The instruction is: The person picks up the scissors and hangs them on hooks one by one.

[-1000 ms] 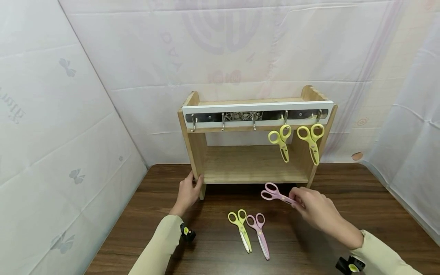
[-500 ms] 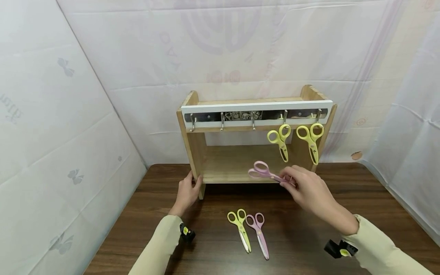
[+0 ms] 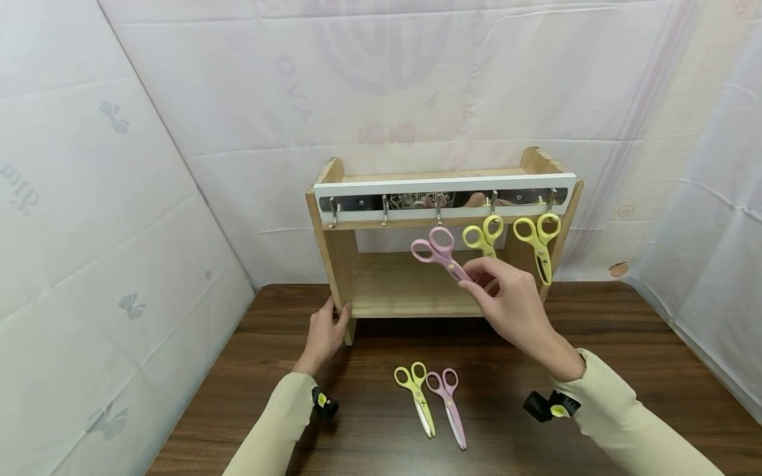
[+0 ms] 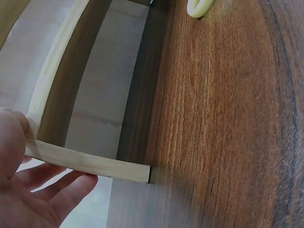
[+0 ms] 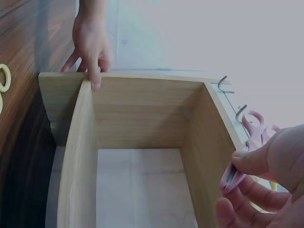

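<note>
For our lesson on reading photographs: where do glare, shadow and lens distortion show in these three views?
Head view: fairly even light, with blurry reflections in the metal strip; left wrist view: the wooden shelf's long edge looks bowed, likely lens distortion; right wrist view: the table turns very dark beneath the shelf, while the backdrop at upper right is washed out.

Held pink scissors (image 3: 443, 254) higher, steeper

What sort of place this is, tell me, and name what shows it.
Probably a makeshift indoor booth for tabletop work: printed sheets hang behind and beside a brown table, and a rack with hanging scissors stands on it.
</note>
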Demonstrator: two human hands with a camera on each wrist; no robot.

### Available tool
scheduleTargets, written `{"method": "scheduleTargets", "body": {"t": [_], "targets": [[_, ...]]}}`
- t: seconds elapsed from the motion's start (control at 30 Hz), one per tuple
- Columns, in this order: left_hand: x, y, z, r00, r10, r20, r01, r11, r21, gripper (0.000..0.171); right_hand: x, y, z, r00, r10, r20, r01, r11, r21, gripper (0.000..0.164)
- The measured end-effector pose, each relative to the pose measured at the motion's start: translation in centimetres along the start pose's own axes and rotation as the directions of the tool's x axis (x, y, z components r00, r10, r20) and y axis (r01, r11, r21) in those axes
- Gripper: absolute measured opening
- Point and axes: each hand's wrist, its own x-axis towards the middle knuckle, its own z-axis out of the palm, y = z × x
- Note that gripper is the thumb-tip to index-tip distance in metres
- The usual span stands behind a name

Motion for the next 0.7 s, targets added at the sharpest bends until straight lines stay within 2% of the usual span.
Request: {"method": "scheduleTargets", "body": {"t": [0.33, 0.7], "targets": [[0.0, 0.0, 0.0, 1.0, -0.003, 0.005, 0.003, 1.0, 0.003, 0.037, 0.7, -0.6, 1.1, 0.995, 0.096, -0.037, -0.094, 0.994, 0.049, 0.018], [-0.1, 0.1, 0.0, 1.0, 0.001, 0.002, -0.001, 1.0, 0.002, 0.036, 0.2, -0.3, 2.0, 0.989, 0.14, -0.051, -0.137, 0.989, 0.064, 0.015]]}}
